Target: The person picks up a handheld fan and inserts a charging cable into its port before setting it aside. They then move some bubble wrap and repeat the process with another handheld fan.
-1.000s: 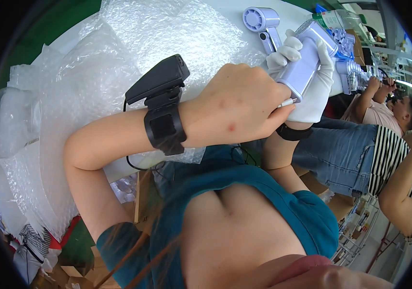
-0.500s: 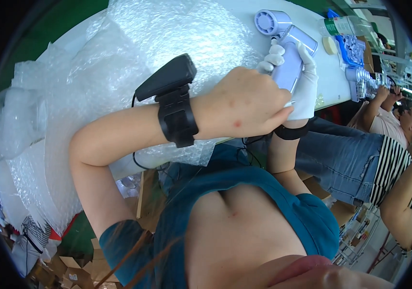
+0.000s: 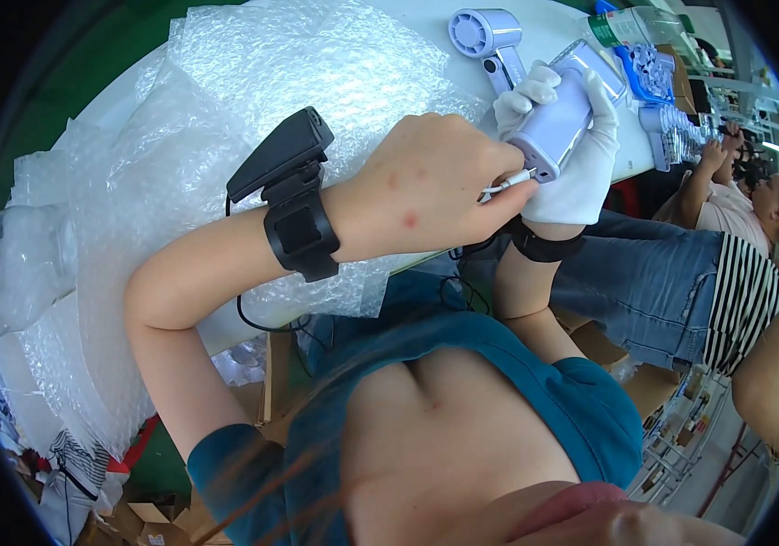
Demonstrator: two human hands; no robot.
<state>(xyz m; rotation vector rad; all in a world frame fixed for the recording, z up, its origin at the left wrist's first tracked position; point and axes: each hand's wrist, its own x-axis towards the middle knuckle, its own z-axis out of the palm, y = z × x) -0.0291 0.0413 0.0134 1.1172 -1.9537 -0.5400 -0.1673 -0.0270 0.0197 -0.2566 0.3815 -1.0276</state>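
Observation:
My right hand (image 3: 594, 159), in a white glove, is wrapped round a lavender handheld fan (image 3: 555, 127), its handle end turned toward my left hand. Bare and closed, my left hand (image 3: 439, 177) pinches a white cable plug (image 3: 509, 185) between thumb and forefinger. The plug's tip is close by the handle's end face; I cannot tell whether it touches. On my left wrist is a black strap with a black device (image 3: 285, 155). A second lavender fan (image 3: 485, 35) lies on the table just beyond the gloved fingers.
Bubble wrap sheets (image 3: 316, 64) cover much of the white table (image 3: 553, 23). A blue tray of small parts (image 3: 649, 73), a plastic bottle (image 3: 635, 27) and more lavender parts (image 3: 662, 118) are at the right. Beside the table stands a person in jeans (image 3: 626, 282); another person (image 3: 726, 200) works farther off.
The held fan has tilted, bringing its handle's end face into view. My left hand has shifted left, and the white plug in its fingers now shows more clearly.

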